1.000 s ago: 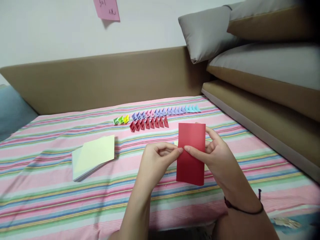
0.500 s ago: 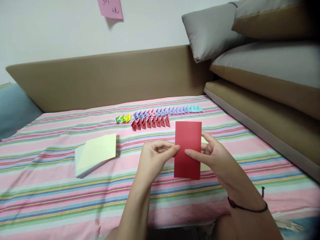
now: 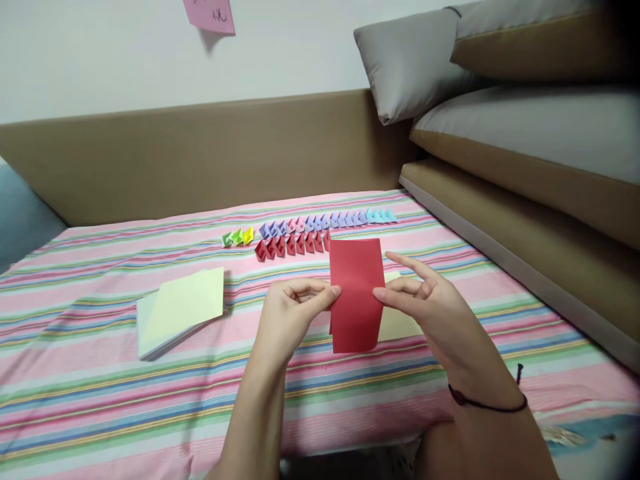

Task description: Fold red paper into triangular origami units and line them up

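A red sheet of paper (image 3: pixel 356 320), folded to a tall rectangle, is held up between my two hands above the striped cloth. My left hand (image 3: pixel 297 310) pinches its left edge, thumb in front and fingers behind. At the right edge my right hand (image 3: pixel 425 293) pinches it between thumb and curled fingers, with the index finger stretched out free. Behind the red paper, a pale yellow sheet (image 3: pixel 400 323) lies partly hidden on the cloth. Beyond it stands a row of small folded red paper boats (image 3: pixel 290 247).
A stack of pale paper (image 3: pixel 190 307) lies to the left on the striped cloth (image 3: pixel 100 393). Lilac, pink and blue paper boats (image 3: pixel 325 222) line the back, with green and yellow ones (image 3: pixel 238 237) beside them. Cushions (image 3: pixel 525 133) pile up at the right.
My right thumb has moved from the middle of the red paper to its right edge, and its index finger has stretched out. The view has shifted slightly right.
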The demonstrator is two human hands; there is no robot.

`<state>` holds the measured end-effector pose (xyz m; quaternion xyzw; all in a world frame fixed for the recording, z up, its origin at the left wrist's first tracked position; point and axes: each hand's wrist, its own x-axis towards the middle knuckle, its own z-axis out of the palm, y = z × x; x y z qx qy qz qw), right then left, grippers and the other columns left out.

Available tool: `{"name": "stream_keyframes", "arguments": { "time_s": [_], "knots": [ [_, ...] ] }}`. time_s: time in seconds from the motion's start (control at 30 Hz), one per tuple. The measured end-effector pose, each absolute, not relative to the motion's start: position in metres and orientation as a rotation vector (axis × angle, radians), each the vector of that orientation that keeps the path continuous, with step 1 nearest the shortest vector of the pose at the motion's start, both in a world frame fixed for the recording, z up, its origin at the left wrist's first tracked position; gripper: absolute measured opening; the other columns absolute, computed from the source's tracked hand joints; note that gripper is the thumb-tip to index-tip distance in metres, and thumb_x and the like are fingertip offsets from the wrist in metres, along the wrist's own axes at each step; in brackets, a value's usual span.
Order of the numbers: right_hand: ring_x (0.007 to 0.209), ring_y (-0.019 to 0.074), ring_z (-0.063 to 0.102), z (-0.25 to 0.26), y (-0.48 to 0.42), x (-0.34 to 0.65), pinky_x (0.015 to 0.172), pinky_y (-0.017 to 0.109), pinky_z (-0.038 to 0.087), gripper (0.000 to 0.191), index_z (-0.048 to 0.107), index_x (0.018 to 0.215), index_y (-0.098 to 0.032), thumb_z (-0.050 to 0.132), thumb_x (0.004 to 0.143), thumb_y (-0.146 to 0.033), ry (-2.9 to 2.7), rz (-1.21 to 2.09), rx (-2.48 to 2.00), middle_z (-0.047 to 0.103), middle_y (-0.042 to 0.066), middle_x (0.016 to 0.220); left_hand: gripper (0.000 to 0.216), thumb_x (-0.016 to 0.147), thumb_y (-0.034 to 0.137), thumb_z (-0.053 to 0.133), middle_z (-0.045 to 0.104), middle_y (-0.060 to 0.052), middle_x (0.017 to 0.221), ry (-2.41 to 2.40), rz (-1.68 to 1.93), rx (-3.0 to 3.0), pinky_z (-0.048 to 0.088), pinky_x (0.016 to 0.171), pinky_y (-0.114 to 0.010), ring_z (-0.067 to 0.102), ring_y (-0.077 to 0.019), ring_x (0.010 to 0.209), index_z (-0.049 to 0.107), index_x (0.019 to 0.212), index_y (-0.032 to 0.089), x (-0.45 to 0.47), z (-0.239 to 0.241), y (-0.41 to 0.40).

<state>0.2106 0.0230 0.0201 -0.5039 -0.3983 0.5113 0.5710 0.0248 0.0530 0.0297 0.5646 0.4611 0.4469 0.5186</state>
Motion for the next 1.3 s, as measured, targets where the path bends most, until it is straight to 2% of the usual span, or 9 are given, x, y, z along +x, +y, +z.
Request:
{"name": "stream_keyframes", "arguments": {
  "time_s": [0.17, 0.37, 0.43, 0.53, 0.67, 0.77, 0.93, 1.07, 1.3],
  "knots": [
    [0.080, 0.0198, 0.065, 0.0197, 0.0229, 0.2105, 0.094, 0.040, 0.042, 0.075, 0.047, 0.128, -0.018, 0.080, 0.062, -0.032, -0.955, 1.157, -1.173, 0.069, -0.002, 0.067, 0.021, 0.067, 0.035, 0.073, 0.071, -0.006, 0.072, 1.106, 1.076, 1.372, 0.050, 0.066, -0.025, 0.062, -0.0154, 0.068, 0.072, 0.069, 0.014, 0.0243, 0.0286, 0.0546],
    [0.087, 0.0240, 0.067, 0.0182, 0.0232, 0.2110, 0.087, 0.041, 0.047, 0.075, 0.041, 0.133, -0.023, 0.077, 0.067, -0.034, -0.949, 1.329, -1.123, 0.072, 0.003, 0.087, 0.019, 0.068, 0.033, 0.073, 0.070, -0.004, 0.067, 1.092, 1.053, 1.384, 0.049, 0.063, -0.024, 0.061, -0.0139, 0.065, 0.071, 0.065, 0.015, 0.0249, 0.0313, 0.0536],
    [0.086, 0.0240, 0.067, 0.0168, 0.0241, 0.2114, 0.090, 0.043, 0.046, 0.075, 0.043, 0.132, -0.022, 0.077, 0.066, -0.034, -0.963, 1.314, -1.135, 0.073, 0.002, 0.080, 0.018, 0.067, 0.032, 0.073, 0.069, -0.003, 0.067, 1.083, 1.036, 1.396, 0.048, 0.062, -0.024, 0.061, -0.0142, 0.065, 0.071, 0.064, 0.015, 0.0250, 0.0317, 0.0535],
    [0.084, 0.0232, 0.067, 0.0154, 0.0252, 0.2119, 0.094, 0.042, 0.044, 0.062, 0.055, 0.120, -0.018, 0.078, 0.065, -0.034, -0.992, 1.251, -1.166, 0.072, 0.001, 0.071, 0.018, 0.067, 0.032, 0.073, 0.069, -0.003, 0.066, 1.074, 1.015, 1.408, 0.047, 0.061, -0.024, 0.061, -0.0143, 0.064, 0.070, 0.064, 0.014, 0.0251, 0.0314, 0.0539],
    [0.087, 0.0223, 0.067, 0.0160, 0.0253, 0.2125, 0.085, 0.036, 0.050, 0.039, 0.066, 0.106, -0.020, 0.072, 0.071, -0.037, -1.057, 1.396, -1.066, 0.073, 0.005, 0.091, 0.018, 0.067, 0.031, 0.073, 0.069, -0.004, 0.066, 1.071, 0.998, 1.400, 0.048, 0.061, -0.023, 0.061, -0.0140, 0.064, 0.070, 0.064, 0.014, 0.0248, 0.0309, 0.0540],
    [0.086, 0.0205, 0.067, 0.0158, 0.0258, 0.2140, 0.081, 0.033, 0.052, 0.028, 0.071, 0.096, -0.020, 0.071, 0.073, -0.036, -1.090, 1.430, -1.079, 0.073, 0.004, 0.091, 0.017, 0.067, 0.031, 0.073, 0.070, -0.004, 0.066, 1.079, 0.987, 1.399, 0.048, 0.061, -0.023, 0.061, -0.0138, 0.064, 0.070, 0.064, 0.014, 0.0235, 0.0314, 0.0538],
    [0.086, 0.0215, 0.066, 0.0134, 0.0267, 0.2149, 0.084, 0.036, 0.052, 0.026, 0.073, 0.090, -0.020, 0.069, 0.073, -0.040, -1.132, 1.426, -1.113, 0.073, 0.004, 0.086, 0.017, 0.067, 0.030, 0.073, 0.070, -0.004, 0.067, 1.080, 0.956, 1.435, 0.047, 0.060, -0.023, 0.061, -0.0141, 0.063, 0.070, 0.063, 0.014, 0.0219, 0.0333, 0.0540],
    [0.081, 0.0212, 0.065, 0.0129, 0.0266, 0.2126, 0.080, 0.035, 0.051, 0.021, 0.073, 0.074, -0.020, 0.071, 0.070, -0.041, -1.092, 1.304, -1.175, 0.072, 0.004, 0.079, 0.017, 0.068, 0.030, 0.072, 0.070, -0.004, 0.066, 1.071, 0.946, 1.414, 0.047, 0.061, -0.024, 0.061, -0.0145, 0.063, 0.070, 0.063, 0.014, 0.0228, 0.0338, 0.0542],
    [0.080, 0.0219, 0.065, 0.0128, 0.0283, 0.2079, 0.080, 0.037, 0.049, 0.022, 0.072, 0.074, -0.021, 0.068, 0.073, -0.043, -1.084, 1.331, -1.111, 0.072, 0.003, 0.080, 0.017, 0.069, 0.031, 0.071, 0.070, -0.005, 0.068, 1.057, 0.923, 1.431, 0.048, 0.062, -0.024, 0.061, -0.0144, 0.065, 0.071, 0.064, 0.014, 0.0225, 0.0302, 0.0552]
  ]
}}
